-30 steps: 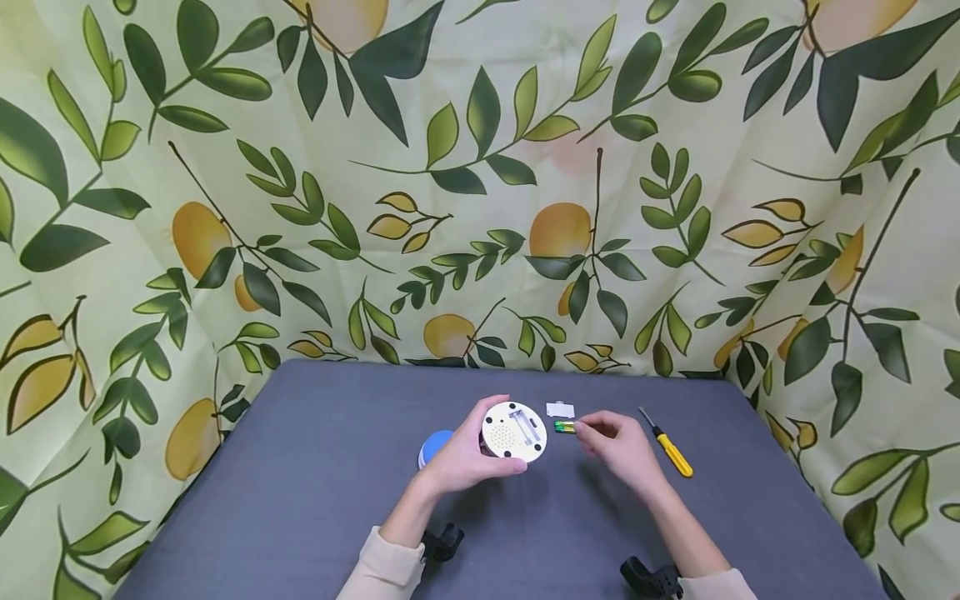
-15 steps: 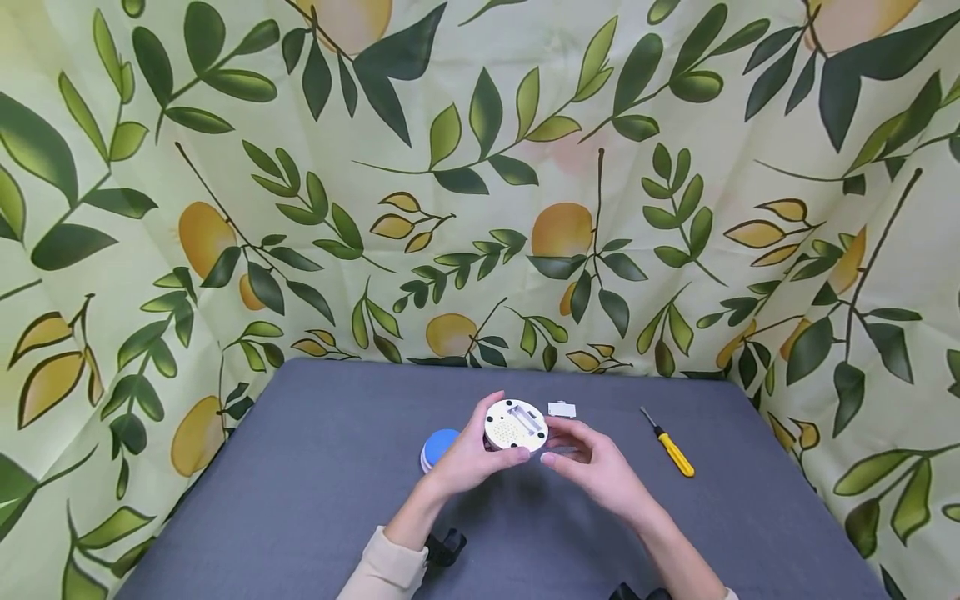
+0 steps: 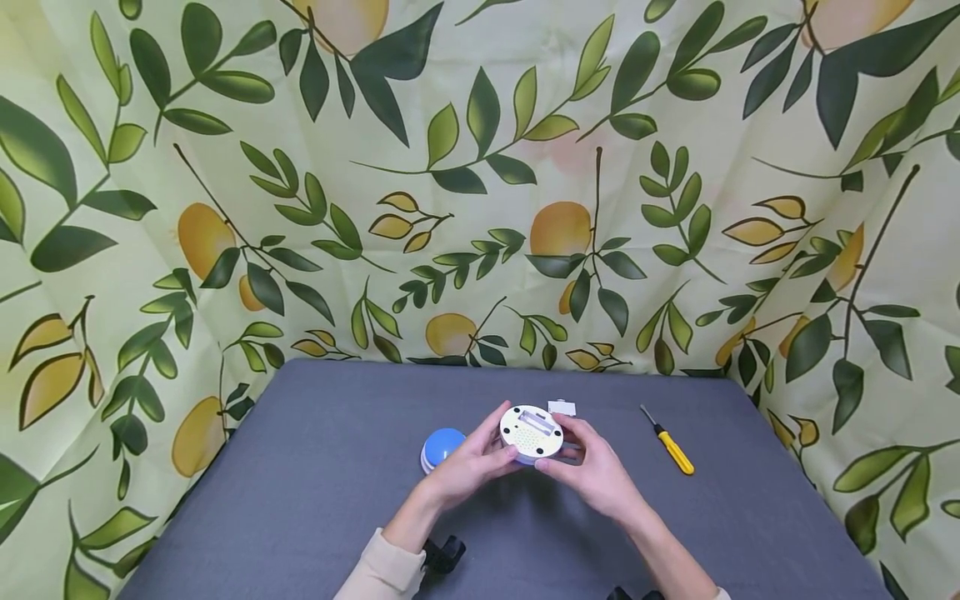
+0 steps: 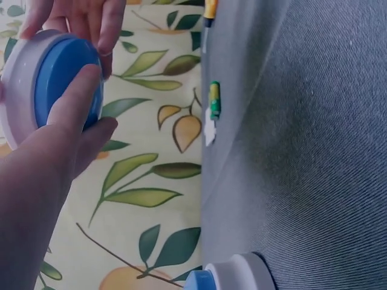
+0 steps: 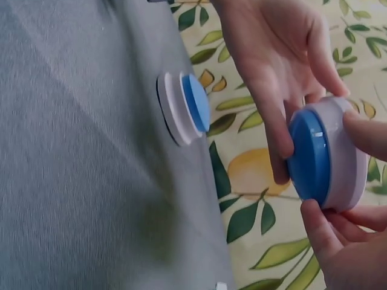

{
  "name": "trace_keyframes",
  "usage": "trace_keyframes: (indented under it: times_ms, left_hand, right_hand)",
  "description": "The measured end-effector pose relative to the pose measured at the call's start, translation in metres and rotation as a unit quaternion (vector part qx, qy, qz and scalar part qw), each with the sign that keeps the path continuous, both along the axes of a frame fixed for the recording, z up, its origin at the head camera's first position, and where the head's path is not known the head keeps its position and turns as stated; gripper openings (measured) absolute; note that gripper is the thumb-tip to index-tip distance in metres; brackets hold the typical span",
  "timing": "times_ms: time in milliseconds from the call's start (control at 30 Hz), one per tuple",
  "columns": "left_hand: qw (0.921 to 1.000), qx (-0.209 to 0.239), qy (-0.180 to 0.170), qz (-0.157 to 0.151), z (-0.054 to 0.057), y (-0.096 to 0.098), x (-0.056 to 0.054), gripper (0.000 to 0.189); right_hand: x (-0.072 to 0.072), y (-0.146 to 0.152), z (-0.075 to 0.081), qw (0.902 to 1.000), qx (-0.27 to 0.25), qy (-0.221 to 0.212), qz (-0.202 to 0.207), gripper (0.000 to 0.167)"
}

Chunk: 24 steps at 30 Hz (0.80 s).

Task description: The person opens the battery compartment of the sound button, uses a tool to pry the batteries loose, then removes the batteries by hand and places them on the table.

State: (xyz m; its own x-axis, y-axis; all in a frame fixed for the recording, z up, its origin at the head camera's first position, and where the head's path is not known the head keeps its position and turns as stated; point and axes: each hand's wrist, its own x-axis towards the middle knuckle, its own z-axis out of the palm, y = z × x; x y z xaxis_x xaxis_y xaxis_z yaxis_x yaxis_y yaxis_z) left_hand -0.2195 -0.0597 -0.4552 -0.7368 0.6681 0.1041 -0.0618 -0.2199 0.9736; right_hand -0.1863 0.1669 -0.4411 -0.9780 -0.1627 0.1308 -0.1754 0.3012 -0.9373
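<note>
Both hands hold a round push-button buzzer (image 3: 528, 440), its white underside turned up toward the head camera with an open battery slot (image 3: 540, 423). My left hand (image 3: 467, 461) grips its left side, with fingers on the blue dome (image 4: 66, 78) in the left wrist view. My right hand (image 3: 596, 468) grips the right side, thumb and fingers on the white rim (image 5: 344, 160) in the right wrist view. Green-and-yellow batteries (image 4: 214, 100) lie on the table beside the small white battery cover (image 3: 562, 407); the right hand hides them in the head view.
A second blue-topped buzzer (image 3: 442, 446) sits on the grey table (image 3: 345, 467), just left of the left hand. To the right lies a yellow-handled screwdriver (image 3: 675, 452). A leaf-patterned cloth (image 3: 450, 250) hangs behind and at the sides.
My right hand has moved left from the batteries and taken hold of the buzzer's right side. The buzzer and left hand have shifted slightly right, and the buzzer has turned a little.
</note>
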Motion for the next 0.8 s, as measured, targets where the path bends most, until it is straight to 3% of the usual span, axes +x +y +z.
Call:
trace_keyframes:
  times_ms: [100, 233, 333, 600, 800]
  left_hand:
    - [0.9985, -0.042, 0.026, 0.022, 0.001, 0.004, -0.001, 0.075]
    - [0.9884, -0.113, 0.075, 0.068, 0.000, 0.011, -0.005, 0.071]
    - [0.9820, -0.139, 0.088, 0.092, -0.002, 0.018, -0.009, 0.068]
    - [0.9768, -0.156, 0.098, 0.109, -0.009, 0.044, -0.017, 0.071]
    - [0.9709, -0.173, 0.109, 0.125, -0.018, 0.067, -0.022, 0.069]
  right_hand:
    - [-0.004, 0.009, -0.003, 0.9999, -0.012, -0.010, 0.005, 0.077]
    - [-0.007, 0.024, -0.007, 0.9990, -0.021, -0.030, 0.027, 0.079]
    - [-0.009, 0.034, -0.010, 0.9977, -0.025, -0.042, 0.047, 0.080]
    - [-0.014, 0.057, -0.016, 0.9973, -0.015, -0.055, 0.046, 0.082]
    - [-0.019, 0.068, -0.026, 0.9968, 0.044, -0.066, 0.012, 0.088]
